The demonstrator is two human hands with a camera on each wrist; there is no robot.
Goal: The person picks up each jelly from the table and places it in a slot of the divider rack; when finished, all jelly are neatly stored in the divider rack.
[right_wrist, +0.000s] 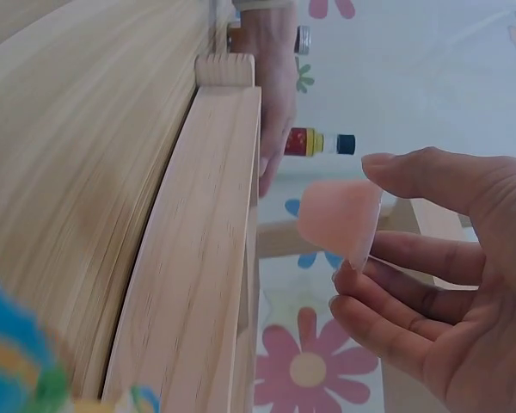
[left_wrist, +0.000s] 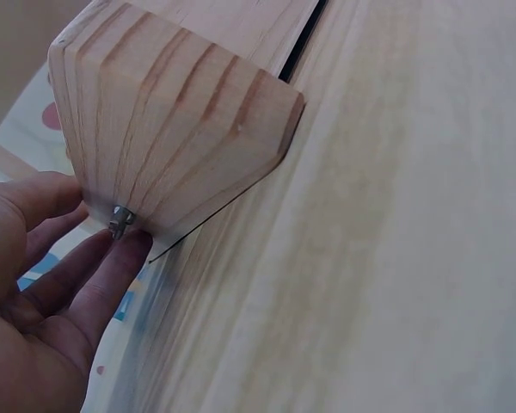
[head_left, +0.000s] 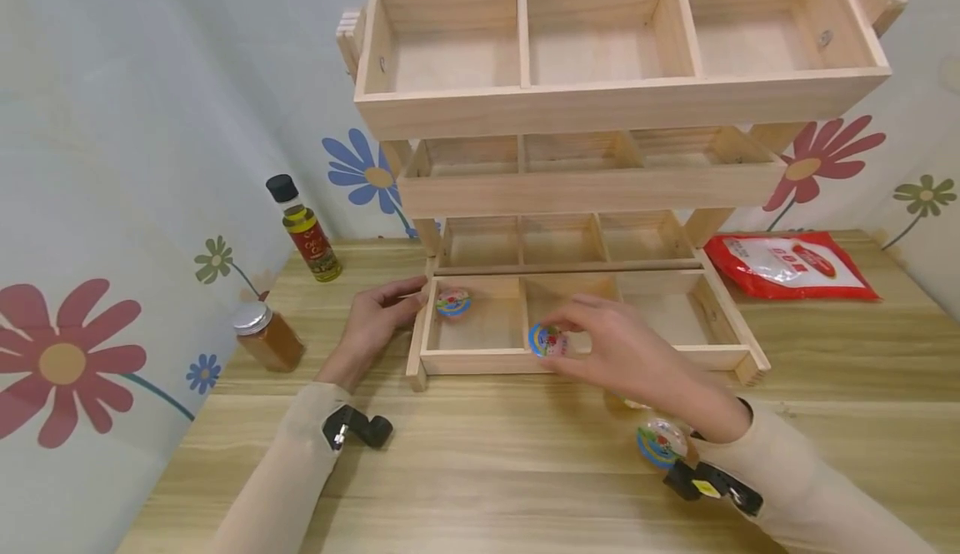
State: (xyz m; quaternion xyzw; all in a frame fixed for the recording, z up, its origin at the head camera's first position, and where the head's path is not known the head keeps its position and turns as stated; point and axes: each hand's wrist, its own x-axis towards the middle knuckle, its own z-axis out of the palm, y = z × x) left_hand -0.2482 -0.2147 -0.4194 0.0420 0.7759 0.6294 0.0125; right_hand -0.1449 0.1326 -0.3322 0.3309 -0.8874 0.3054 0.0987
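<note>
A tiered wooden rack (head_left: 622, 108) stands on the table, its trays split into compartments. My right hand (head_left: 615, 341) pinches a jelly cup (head_left: 547, 340) above the front rail of the lowest tray (head_left: 480, 362), by the left divider. In the right wrist view this jelly cup (right_wrist: 340, 215) shows a pink body, held between thumb and fingers. Another jelly cup (head_left: 453, 302) sits in that tray's left compartment. My left hand (head_left: 378, 321) touches the rack's left side; in the left wrist view its fingertips (left_wrist: 136, 247) lie by a metal bolt (left_wrist: 120, 220).
A jelly cup (head_left: 662, 442) lies on the table below my right wrist, with another item partly hidden by the forearm. At left stand an olive oil bottle (head_left: 311, 237) and a spice jar (head_left: 270, 339). A red-and-white bag (head_left: 791, 266) lies right of the rack.
</note>
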